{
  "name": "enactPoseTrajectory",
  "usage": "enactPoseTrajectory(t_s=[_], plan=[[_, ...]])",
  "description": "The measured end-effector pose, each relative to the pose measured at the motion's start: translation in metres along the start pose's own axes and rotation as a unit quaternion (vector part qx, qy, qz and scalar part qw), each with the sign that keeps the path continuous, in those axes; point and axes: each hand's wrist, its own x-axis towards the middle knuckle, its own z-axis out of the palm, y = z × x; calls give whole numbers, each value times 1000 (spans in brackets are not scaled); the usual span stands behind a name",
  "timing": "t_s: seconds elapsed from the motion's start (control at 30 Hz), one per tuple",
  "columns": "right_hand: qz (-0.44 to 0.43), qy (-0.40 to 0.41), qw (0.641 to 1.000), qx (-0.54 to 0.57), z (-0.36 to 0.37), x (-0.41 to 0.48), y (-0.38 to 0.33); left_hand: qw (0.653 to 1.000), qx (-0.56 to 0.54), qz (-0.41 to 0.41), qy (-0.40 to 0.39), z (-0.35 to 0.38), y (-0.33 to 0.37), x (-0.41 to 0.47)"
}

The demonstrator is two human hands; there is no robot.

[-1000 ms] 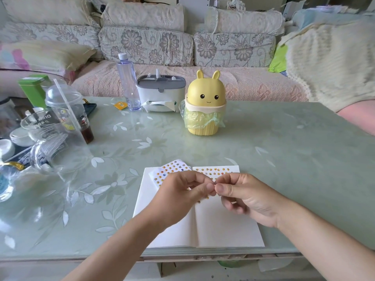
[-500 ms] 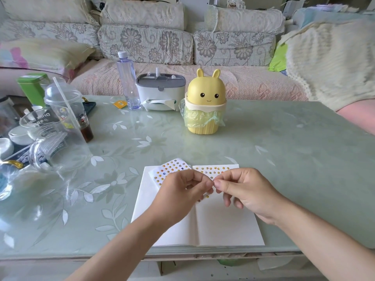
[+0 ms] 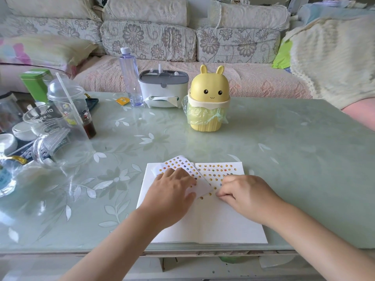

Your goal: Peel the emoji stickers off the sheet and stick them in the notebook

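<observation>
A: Pale green table (image 3: 284, 159) with a white leaf print, and a floral sofa (image 3: 150, 41) behind it. Where is the notebook (image 3: 213, 224)?

B: Open and flat at the table's near edge, at 6 o'clock. The sticker sheet (image 3: 180, 166) lies tilted across the top of its left page. One corner crosses the spine onto the right page.

A: And the stickers already stuck down?

B: Rows of emoji stickers (image 3: 218, 170) fill the top of the right page. A few single ones sit lower, by the sheet's corner.

A: The hands?

B: The left hand (image 3: 172, 192) lies flat on the sheet, fingers straight and spread, pressing it down. The right hand (image 3: 247, 196) rests on the right page at 3 o'clock from the sheet. Its fingers are curled and its fingertips (image 3: 223, 194) are down on the paper, just beside that corner. A sticker may be pinched there, but it is too small for me to tell.

A: What stands around them?

B: At 12 o'clock from the notebook, well apart, stands a yellow bunny-shaped bin (image 3: 209, 102) with a green liner. A grey-lidded tissue box (image 3: 162, 88) is at 11 o'clock, with a clear water bottle (image 3: 130, 78) just beside it. Around 10 o'clock stand a dome-lidded plastic cup (image 3: 69, 102) with a straw, a glass jug (image 3: 54, 134) and a green tin (image 3: 36, 82). A cream knitted blanket (image 3: 332, 57) lies at 2 o'clock, beyond the table.
</observation>
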Motion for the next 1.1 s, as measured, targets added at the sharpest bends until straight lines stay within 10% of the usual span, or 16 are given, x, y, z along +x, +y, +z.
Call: enactPoseTrajectory(t_s=[1.1], plan=[[30, 94, 981, 167, -2, 20, -30, 981, -137, 70, 120, 3, -28, -23]])
